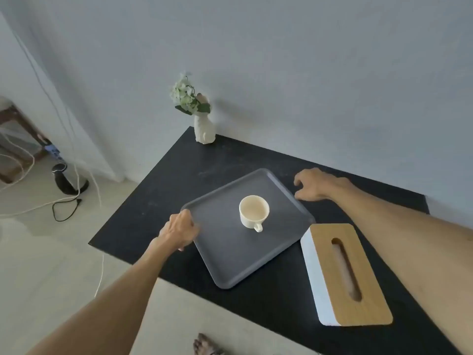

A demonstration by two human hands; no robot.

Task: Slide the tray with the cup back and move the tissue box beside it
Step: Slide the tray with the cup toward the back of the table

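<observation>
black tabletop (158, 190) against a pale wall fills our view, with a white vase of flowers (203, 129) at its far corner and cables on the floor to the left.

we judge the task to be at its first step. the grey tray (230, 257) lies mid-table, turned at an angle to the table edges, one corner pointing toward the far wall and another toward the near edge. a stretch of bare table lies between it and the wall, so there is room to slide it back. our left hand (179, 230) is clamped over the tray's left rim, fingers curled onto the edge. our right hand (316, 184) rests on the table just beside the tray's right far rim, fingers loosely bent and holding nothing; whether it touches the rim we cannot tell.

the cream cup (253, 210) stands upright near the tray's middle, its handle pointing toward the near edge.

the tissue box (345, 274) is untouched, at the near right of the table, close to the tray's right corner. its long axis runs from far-left to near-right, the wooden lid facing up and the slot running along that axis. moving it is left to do.
</observation>
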